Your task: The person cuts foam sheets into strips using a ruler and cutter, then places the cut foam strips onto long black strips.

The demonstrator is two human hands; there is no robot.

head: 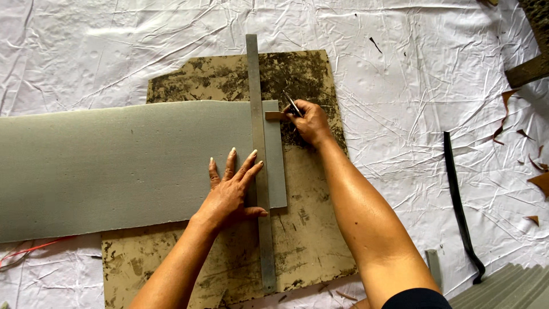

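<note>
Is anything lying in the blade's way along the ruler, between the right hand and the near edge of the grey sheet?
Nothing visible does. The right hand holds the blade at the ruler near the grey sheet's far edge. The strip right of the ruler is bare down to the near edge; the left hand presses on the ruler's other side.

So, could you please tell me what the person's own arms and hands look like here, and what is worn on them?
Both forearms are bare, with no watch, bracelet or gloves in view. The left hand has long, pale, pointed fingernails and no ring that shows. The right hand is also bare, its nails hidden. Near the bottom edge, a dark navy sleeve covers the right upper arm.
</note>
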